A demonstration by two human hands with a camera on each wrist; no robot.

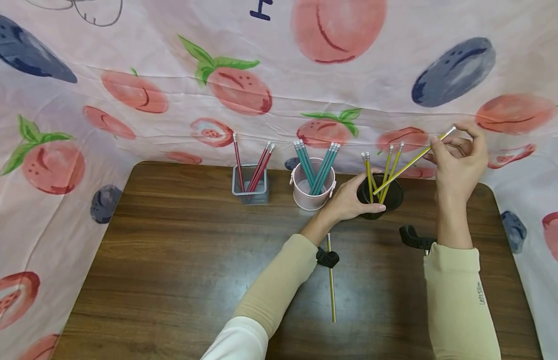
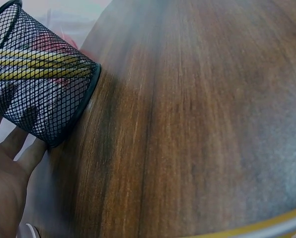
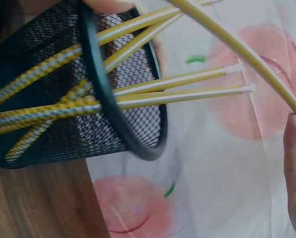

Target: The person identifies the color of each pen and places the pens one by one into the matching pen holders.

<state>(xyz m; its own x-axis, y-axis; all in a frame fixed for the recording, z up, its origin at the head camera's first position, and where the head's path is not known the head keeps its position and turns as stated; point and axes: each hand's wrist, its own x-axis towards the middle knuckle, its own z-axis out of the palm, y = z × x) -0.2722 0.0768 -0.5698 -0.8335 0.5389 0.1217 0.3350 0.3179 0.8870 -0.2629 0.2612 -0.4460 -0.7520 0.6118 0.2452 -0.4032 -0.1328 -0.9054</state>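
Observation:
My left hand [image 1: 351,199] grips the black mesh pencil cup [image 1: 394,196] at the back right of the table, fingers and thumb round its side. Several yellow-striped pencils [image 3: 187,82] lean inside the cup, white ends up. Above and to the right, my right hand [image 1: 463,157] pinches another yellow pencil [image 1: 411,162] near its white end. That pencil slants down to the left, its lower tip over the cup's mouth. One more yellow pencil [image 1: 332,295] lies on the table below my left wrist, partly hidden by the black wrist device.
Left of the mesh cup stands a pink bucket [image 1: 309,200] with green pencils [image 1: 323,172]. Farther left, a clear grey square holder [image 1: 256,197] contains red pencils [image 1: 262,167]. A fruit-printed cloth [image 1: 269,50] hangs behind the wooden table [image 1: 170,260].

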